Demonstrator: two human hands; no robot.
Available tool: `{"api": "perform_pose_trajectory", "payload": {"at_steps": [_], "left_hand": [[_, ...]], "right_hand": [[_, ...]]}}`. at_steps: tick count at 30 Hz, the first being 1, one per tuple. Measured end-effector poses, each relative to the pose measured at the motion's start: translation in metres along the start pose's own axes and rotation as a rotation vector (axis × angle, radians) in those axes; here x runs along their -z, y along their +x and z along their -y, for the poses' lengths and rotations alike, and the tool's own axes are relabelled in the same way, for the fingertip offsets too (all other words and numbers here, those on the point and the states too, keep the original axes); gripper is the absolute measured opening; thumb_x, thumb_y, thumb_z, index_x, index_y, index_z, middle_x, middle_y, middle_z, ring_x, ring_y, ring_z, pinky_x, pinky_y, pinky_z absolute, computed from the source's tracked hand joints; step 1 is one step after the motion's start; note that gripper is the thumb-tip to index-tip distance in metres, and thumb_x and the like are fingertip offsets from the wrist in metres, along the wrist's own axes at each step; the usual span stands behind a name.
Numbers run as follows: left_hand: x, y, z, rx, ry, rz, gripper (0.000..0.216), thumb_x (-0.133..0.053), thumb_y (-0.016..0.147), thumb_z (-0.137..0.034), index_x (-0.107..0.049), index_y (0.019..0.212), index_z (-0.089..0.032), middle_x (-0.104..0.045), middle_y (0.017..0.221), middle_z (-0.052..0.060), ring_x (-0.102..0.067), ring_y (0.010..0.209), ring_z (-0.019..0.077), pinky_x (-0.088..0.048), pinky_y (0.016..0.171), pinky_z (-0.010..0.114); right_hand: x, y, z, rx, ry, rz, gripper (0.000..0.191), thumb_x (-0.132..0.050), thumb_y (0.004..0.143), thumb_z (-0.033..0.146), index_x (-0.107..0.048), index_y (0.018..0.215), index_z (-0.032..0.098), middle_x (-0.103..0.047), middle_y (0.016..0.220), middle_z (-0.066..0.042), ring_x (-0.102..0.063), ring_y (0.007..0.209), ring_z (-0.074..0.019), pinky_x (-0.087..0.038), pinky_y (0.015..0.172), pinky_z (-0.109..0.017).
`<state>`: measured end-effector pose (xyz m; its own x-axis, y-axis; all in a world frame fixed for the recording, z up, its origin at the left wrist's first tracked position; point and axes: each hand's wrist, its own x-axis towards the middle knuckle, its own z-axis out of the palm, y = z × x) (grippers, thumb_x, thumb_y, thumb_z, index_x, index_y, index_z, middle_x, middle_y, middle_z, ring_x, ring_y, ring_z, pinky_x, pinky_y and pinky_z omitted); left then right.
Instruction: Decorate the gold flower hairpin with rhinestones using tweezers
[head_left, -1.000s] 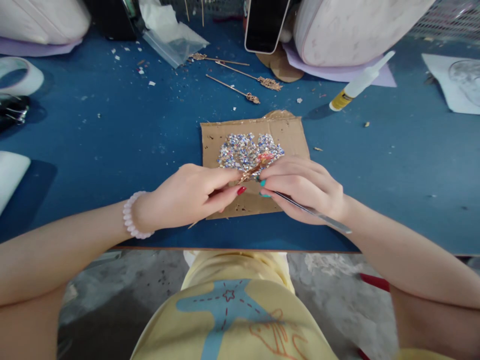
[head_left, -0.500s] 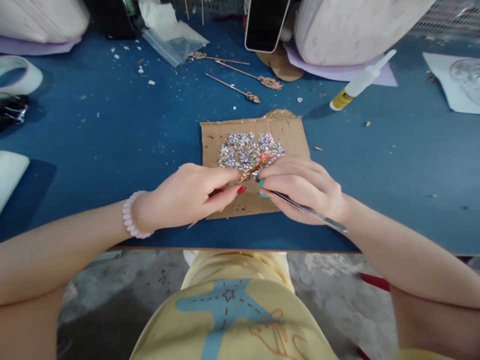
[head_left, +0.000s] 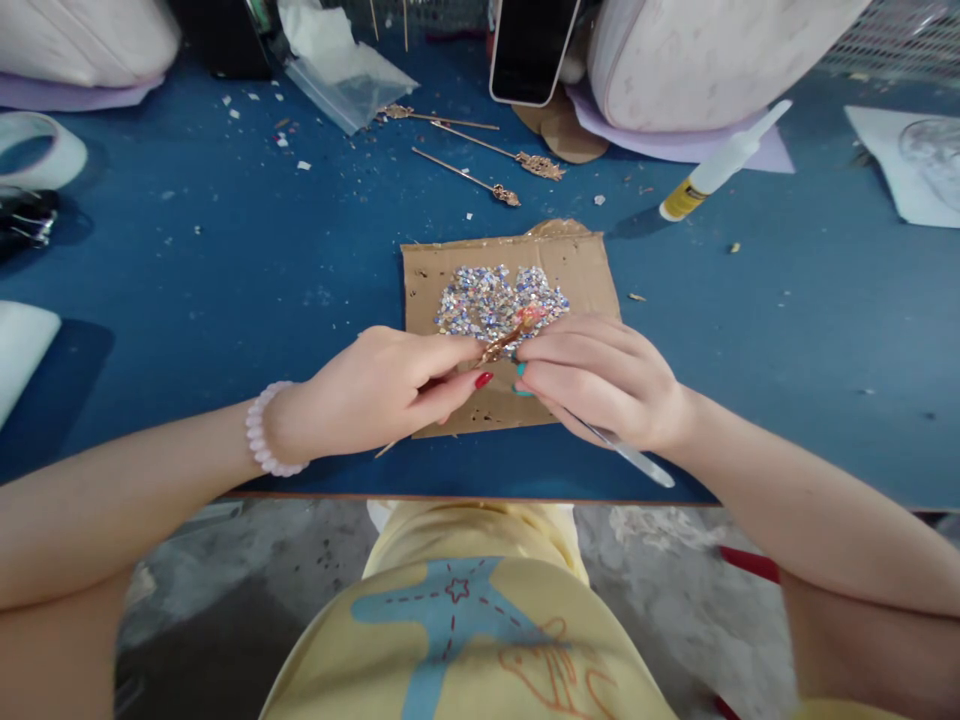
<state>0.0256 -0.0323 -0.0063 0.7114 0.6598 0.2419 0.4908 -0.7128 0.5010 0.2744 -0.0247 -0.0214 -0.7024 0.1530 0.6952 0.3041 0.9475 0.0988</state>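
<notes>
My left hand (head_left: pixel 375 390) is closed in a pinch on a thin gold hairpin stick (head_left: pixel 501 345), whose ornate head points up over a pile of small glittering chips (head_left: pixel 491 298). The chips lie on a brown cardboard sheet (head_left: pixel 581 262) on the blue table (head_left: pixel 225 270). My right hand (head_left: pixel 600 380) is closed round silver tweezers (head_left: pixel 630 458), whose tips meet the hairpin head just in front of my fingers. The tweezers' rear end sticks out past my wrist toward the table's near edge.
Three more gold hairpin sticks (head_left: pixel 480 160) lie behind the cardboard. A glue bottle (head_left: pixel 716 165) lies to the right, a phone (head_left: pixel 531 50) leans at the back, a clear plastic bag (head_left: pixel 341 75) sits back left. A tape roll (head_left: pixel 37 150) is at far left.
My right hand has turned slightly, so the tweezers' rear end has swung down and to the left. My left hand and the hairpin have stayed in place.
</notes>
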Motion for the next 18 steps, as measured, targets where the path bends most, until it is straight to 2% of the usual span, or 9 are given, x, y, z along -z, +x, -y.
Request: {"api": "perform_pose_trajectory", "payload": {"at_steps": [9,18], "left_hand": [[0.0015,0.0002,-0.0009,0.015,-0.005,0.005,0.027,-0.045,0.102,-0.019,-0.046,0.076,-0.026,-0.063,0.055,-0.008,-0.055,0.048,0.0122,-0.031,0.049,0.025],[0.0029,0.0013,-0.0008,0.041,-0.053,0.001,0.026,-0.046,0.1,-0.018,-0.048,0.075,-0.025,-0.068,0.056,-0.009,-0.061,0.048,0.0102,-0.034,0.05,0.024]], "right_hand": [[0.0021,-0.0017,0.0004,-0.017,0.017,0.022,0.005,-0.059,0.1,0.01,-0.061,0.104,0.011,-0.077,0.095,-0.012,-0.072,0.086,-0.0212,-0.064,0.076,-0.035],[0.0026,-0.0005,-0.0007,-0.048,0.033,0.036,0.006,-0.058,0.1,0.013,-0.059,0.104,0.017,-0.077,0.093,-0.009,-0.072,0.081,-0.0198,-0.065,0.074,-0.035]]}}
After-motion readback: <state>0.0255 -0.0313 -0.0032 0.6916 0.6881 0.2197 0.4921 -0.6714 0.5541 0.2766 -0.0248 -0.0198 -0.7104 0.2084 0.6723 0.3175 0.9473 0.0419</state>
